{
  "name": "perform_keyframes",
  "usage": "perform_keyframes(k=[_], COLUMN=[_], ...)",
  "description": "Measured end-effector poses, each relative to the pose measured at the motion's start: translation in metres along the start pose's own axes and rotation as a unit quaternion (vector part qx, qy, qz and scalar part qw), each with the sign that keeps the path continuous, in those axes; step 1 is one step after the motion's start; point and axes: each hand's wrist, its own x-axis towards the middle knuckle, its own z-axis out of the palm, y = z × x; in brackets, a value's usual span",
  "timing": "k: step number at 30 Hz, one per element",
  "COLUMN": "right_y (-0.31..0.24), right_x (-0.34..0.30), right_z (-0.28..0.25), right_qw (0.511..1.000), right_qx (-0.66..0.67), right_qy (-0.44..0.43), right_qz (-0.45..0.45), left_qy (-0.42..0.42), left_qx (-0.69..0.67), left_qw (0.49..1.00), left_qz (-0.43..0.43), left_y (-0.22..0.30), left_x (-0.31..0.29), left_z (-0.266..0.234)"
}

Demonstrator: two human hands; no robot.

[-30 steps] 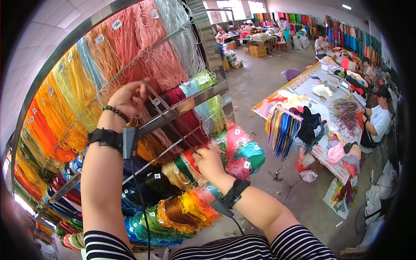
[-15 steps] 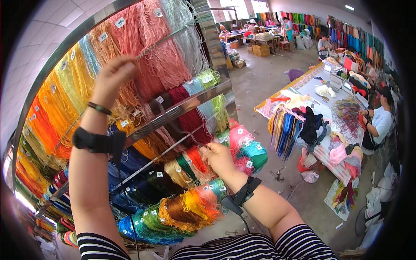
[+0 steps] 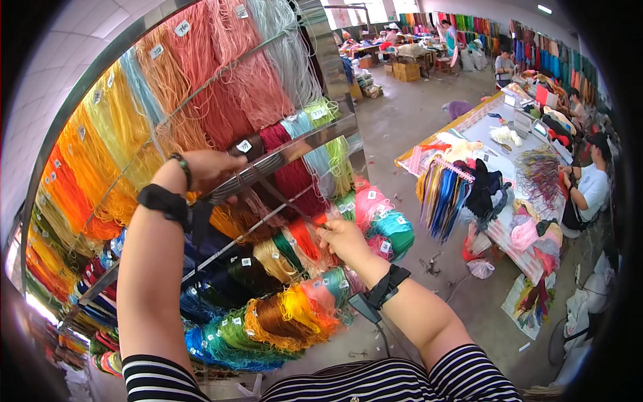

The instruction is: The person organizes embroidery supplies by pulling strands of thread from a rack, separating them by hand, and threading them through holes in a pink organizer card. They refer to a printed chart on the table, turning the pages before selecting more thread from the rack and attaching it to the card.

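A thin bundle of dark brown thread slants down from a metal shelf bar to my right hand, whose fingers are pinched on its lower end. My left hand is at the bar's left part, with fingers above and below it, closed around the brown strands there; its inner fingers are partly hidden. Just above the bar hangs a dark brown skein with a white tag, beside a dark red skein. An orange-red skein lies right next to my right hand.
Pink skeins and yellow skeins fill the upper rack. A thin rod crosses below the bar. Orange, brown and green skeins bulge out lower down. On the right, a co-worker sits at a table with thread piles.
My left hand has come down from in front of the pink skeins to the metal bar. My right hand stays on the brown thread, shifted slightly right.
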Motion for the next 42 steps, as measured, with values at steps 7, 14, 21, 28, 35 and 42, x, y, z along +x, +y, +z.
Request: perform_keyframes(k=[7, 14, 21, 28, 35, 42], right_y=[-0.022, -0.029, -0.043, -0.055, -0.054, -0.063], right_x=[-0.006, -0.012, -0.018, -0.017, -0.011, -0.053], right_z=[0.005, -0.001, 0.002, 0.000, -0.016, -0.058], right_qw=[0.995, 0.993, 0.982, 0.976, 0.976, 0.986], right_qx=[0.087, 0.103, 0.174, 0.203, 0.158, 0.135], right_qy=[-0.041, -0.048, -0.079, -0.072, -0.139, -0.101], right_qz=[-0.034, -0.028, -0.004, 0.018, 0.047, 0.017], left_qy=[0.371, 0.420, 0.352, 0.303, 0.289, 0.198], left_qx=[0.217, -0.157, -0.184, -0.291, -0.239, -0.435], left_qw=[0.894, 0.824, 0.849, 0.845, 0.900, 0.870], left_qz=[0.129, 0.346, 0.349, 0.332, 0.222, 0.120], left_y=[-0.008, -0.085, -0.126, -0.124, -0.199, -0.230], left_x=[-0.084, -0.074, 0.044, 0.086, 0.068, 0.023], left_z=[0.030, 0.124, 0.167, 0.176, 0.252, 0.365])
